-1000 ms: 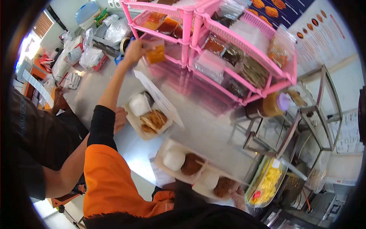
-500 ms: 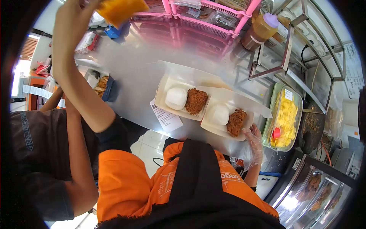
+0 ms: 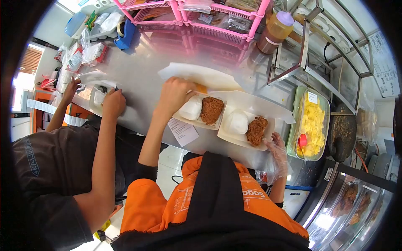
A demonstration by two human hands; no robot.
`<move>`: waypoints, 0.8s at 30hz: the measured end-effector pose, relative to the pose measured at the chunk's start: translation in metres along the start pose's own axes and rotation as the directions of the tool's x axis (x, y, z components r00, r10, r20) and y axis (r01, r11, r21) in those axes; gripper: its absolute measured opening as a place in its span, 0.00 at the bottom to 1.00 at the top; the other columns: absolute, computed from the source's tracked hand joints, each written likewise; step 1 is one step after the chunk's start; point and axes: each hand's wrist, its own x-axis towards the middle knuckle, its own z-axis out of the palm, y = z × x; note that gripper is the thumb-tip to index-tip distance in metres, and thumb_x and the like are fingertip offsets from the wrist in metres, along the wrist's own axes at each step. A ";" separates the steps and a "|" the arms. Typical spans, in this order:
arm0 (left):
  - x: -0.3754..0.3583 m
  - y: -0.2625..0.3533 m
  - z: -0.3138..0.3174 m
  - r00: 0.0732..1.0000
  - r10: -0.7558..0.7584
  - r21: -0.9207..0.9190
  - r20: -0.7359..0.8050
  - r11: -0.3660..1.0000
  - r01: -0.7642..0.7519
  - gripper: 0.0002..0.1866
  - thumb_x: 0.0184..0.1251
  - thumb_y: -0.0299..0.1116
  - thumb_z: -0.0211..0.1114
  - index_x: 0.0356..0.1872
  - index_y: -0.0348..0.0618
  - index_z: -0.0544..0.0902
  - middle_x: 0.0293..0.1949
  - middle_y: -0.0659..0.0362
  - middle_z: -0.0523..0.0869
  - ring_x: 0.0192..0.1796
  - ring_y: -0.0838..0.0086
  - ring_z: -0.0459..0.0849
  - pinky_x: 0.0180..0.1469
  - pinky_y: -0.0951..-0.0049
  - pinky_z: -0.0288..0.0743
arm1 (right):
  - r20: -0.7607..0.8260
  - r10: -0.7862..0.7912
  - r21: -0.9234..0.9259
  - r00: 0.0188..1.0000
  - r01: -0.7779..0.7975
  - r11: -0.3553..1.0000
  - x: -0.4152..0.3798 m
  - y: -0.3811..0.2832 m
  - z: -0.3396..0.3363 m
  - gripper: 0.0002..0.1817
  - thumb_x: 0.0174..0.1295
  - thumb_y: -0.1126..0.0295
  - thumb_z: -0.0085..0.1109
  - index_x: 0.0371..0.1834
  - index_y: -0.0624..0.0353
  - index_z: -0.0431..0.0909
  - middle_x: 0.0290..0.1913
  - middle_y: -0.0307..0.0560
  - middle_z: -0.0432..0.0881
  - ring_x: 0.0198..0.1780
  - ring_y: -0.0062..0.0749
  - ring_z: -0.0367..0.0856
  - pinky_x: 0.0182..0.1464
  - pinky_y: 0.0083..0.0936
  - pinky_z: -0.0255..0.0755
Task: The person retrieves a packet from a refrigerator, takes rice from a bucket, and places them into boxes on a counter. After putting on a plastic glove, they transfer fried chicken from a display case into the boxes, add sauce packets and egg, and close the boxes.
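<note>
My left hand (image 3: pixel 176 97) is closed at the back of the left paper food box (image 3: pixel 190 124), with an orange packet (image 3: pixel 201 88) at its fingertips. That box holds a white mound of rice (image 3: pixel 191 108) and a piece of fried chicken (image 3: pixel 212 110). Beside it, the right paper food box (image 3: pixel 240 141) contains another rice mound (image 3: pixel 236 122) and fried chicken piece (image 3: pixel 256 130). My right hand (image 3: pixel 277 147), in a clear plastic glove, pinches the near right corner of the right box. Both boxes have their lids up.
A co-worker's hands (image 3: pixel 114 103) handle a box at the left. A printed receipt (image 3: pixel 183 132) lies by the counter edge. Pink baskets (image 3: pixel 217 29), a sauce bottle (image 3: pixel 274 33), a metal rack (image 3: pixel 312 69) and a tub of yellow food (image 3: pixel 312 125) surround the counter.
My left hand has come down from the upper left to the left box, bringing the orange packet. My right hand stays at the right box. The co-worker's hands now show at the left.
</note>
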 end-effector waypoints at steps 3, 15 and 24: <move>-0.012 -0.013 0.014 0.999 0.037 0.002 0.013 0.999 -0.037 0.06 0.52 0.36 0.67 0.28 0.48 0.87 0.30 0.59 0.86 0.33 0.65 0.83 0.46 0.65 0.73 | 0.000 -0.004 0.022 1.000 0.004 1.000 0.000 0.003 -0.001 0.27 0.54 0.72 0.67 0.57 0.62 0.68 0.51 0.44 0.75 0.51 0.25 0.73 0.54 0.22 0.68; -0.013 0.010 -0.055 0.998 -0.025 0.069 -0.065 0.997 0.029 0.07 0.56 0.33 0.63 0.34 0.44 0.86 0.32 0.58 0.86 0.34 0.63 0.82 0.45 0.66 0.74 | -0.059 0.041 -0.004 0.997 -0.041 0.999 -0.004 -0.007 0.008 0.28 0.54 0.72 0.67 0.57 0.62 0.67 0.52 0.44 0.74 0.51 0.24 0.72 0.53 0.22 0.69; -0.007 0.082 -0.051 0.967 0.254 -0.198 -0.007 0.948 -0.251 0.08 0.54 0.29 0.63 0.35 0.46 0.85 0.30 0.59 0.85 0.34 0.66 0.83 0.44 0.67 0.75 | 0.006 -0.001 0.038 1.000 0.001 0.999 -0.002 -0.005 0.005 0.26 0.55 0.72 0.66 0.57 0.62 0.68 0.49 0.42 0.75 0.50 0.22 0.72 0.55 0.21 0.67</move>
